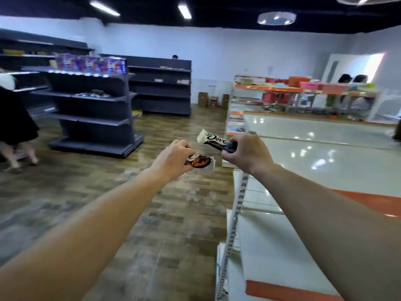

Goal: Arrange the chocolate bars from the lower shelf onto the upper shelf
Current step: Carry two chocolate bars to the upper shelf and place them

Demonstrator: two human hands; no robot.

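Shop floor fills the view: wood-look planking (82, 192), a pale back wall and a dark ceiling with strip lights, all somewhat blurred. Taking the white upper shelf (325, 153) on the right as the landmark, a dark grey shelving unit (91, 109) stands well to its left across the aisle, with blue packets (91, 63) along the top tier, and beyond the shelf's far end an orange-trimmed rack (303, 90) carries pink and orange tubs. People show at the left edge and behind that rack. The upper shelf itself is a glossy white board that mirrors the ceiling lights, with an orange price strip along the near right edge and a perforated white upright (234, 213) at its left corner; the lower shelf is not clearly in view. Just left of the shelf's near-left corner, both arms reach forward. The right hand (247, 155) pinches one end of a white-and-dark Dove bar (213, 139), whose free end points up and left, clear of the shelf. The left hand (173, 157) is curled round a second bar (200, 162), brown and orange, hanging out over the floor. Such bars look light and flat, stiff enough to stay straight when held by one end, yet likely to snap if bent; the foil wrapper is probably slippery on that shiny board. A grip across the middle, thumb over fingers, should give better control for laying them down.
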